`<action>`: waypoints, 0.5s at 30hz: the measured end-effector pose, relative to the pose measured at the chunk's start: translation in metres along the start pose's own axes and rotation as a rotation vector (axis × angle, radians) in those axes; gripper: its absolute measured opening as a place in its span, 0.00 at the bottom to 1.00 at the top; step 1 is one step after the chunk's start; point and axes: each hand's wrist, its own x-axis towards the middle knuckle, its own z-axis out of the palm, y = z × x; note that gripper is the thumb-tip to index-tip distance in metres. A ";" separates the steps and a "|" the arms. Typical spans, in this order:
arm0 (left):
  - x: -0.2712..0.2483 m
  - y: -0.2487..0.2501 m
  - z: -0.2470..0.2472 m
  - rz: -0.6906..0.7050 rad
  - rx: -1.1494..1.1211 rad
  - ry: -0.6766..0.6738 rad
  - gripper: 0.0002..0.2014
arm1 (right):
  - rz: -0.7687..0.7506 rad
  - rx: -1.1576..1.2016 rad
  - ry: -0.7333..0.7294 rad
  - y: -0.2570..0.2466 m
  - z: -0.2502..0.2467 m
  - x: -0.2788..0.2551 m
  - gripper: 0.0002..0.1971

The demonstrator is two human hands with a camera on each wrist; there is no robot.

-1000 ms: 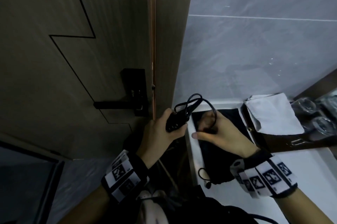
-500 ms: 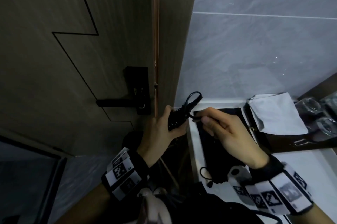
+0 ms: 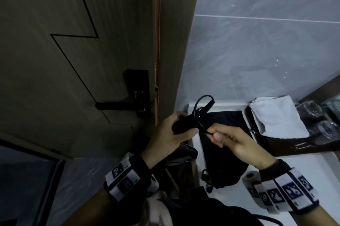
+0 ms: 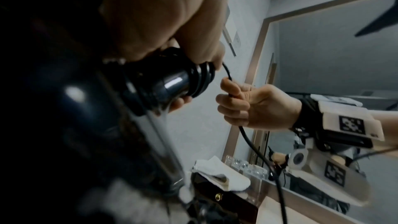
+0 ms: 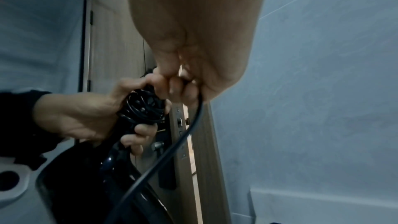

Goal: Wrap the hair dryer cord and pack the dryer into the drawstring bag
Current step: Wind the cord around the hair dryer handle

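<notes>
Up close, the left hand (image 3: 172, 131) wraps the glossy black hair dryer (image 4: 159, 83) handle, thin rubbery cord (image 5: 142, 108) coiled round it. Just beside, the right hand (image 3: 237, 141) pinches the loose strand. Below them the limp drawstring bag (image 3: 224, 152) lies flat on the white counter (image 3: 312, 170), by its edge.

The black drawstring bag (image 3: 223, 144) is lying on the white counter (image 3: 322, 166) near its left edge, with the folded white towel (image 3: 277, 117) sitting towards the back right.
</notes>
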 end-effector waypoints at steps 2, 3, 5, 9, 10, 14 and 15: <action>0.001 0.003 0.001 0.000 -0.022 -0.056 0.10 | -0.003 0.019 -0.033 -0.001 0.001 0.000 0.10; 0.002 0.006 0.000 0.000 -0.041 -0.077 0.10 | -0.004 0.027 -0.030 -0.002 0.002 0.002 0.10; 0.002 0.013 -0.004 0.023 -0.100 -0.139 0.14 | 0.012 0.003 -0.028 -0.003 0.006 0.005 0.17; -0.002 0.031 -0.014 0.080 -0.248 -0.337 0.17 | 0.035 0.017 -0.077 0.000 0.006 0.011 0.32; -0.003 0.036 -0.017 0.088 -0.301 -0.387 0.18 | 0.038 0.061 -0.107 0.002 0.004 0.013 0.32; -0.004 0.057 -0.030 0.124 -0.410 -0.497 0.17 | 0.093 0.381 -0.155 0.011 -0.011 0.019 0.39; -0.004 0.061 -0.032 0.133 -0.422 -0.519 0.17 | 0.111 0.413 -0.152 0.007 -0.014 0.019 0.38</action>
